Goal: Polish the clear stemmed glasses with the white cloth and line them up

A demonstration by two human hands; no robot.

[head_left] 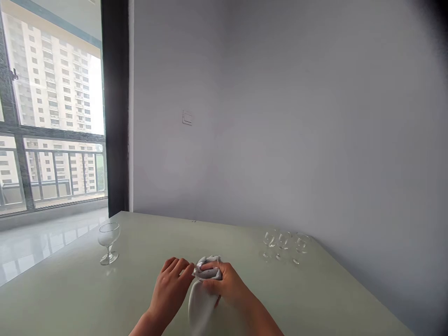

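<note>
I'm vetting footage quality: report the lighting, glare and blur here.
Head view: bright daylight at the window, the sky there near white; head view: wall dimmer toward the right, upper-right corner dark; head view: hanging cloth below the right hand looks blurred; head view: glasses at right faint, outlines hard to separate.

I set my clock on the soft white cloth [199, 305], twelve toward the smooth grey wall [287, 116]. Against the cloth is a mostly hidden clear glass [196, 270], with the bare left hand [171, 283] at nine and the bare right hand [231, 285] at three. On the flat pale-green table [147, 242], I have one round-bowled clear stemmed glass [109, 240] at ten, three small clear stemmed glasses [283, 241] grouped at two. Behind the table, the rectangular white switch [187, 118] sits on the wall near twelve; the dark-framed window [63, 136] lies beyond at ten.
</note>
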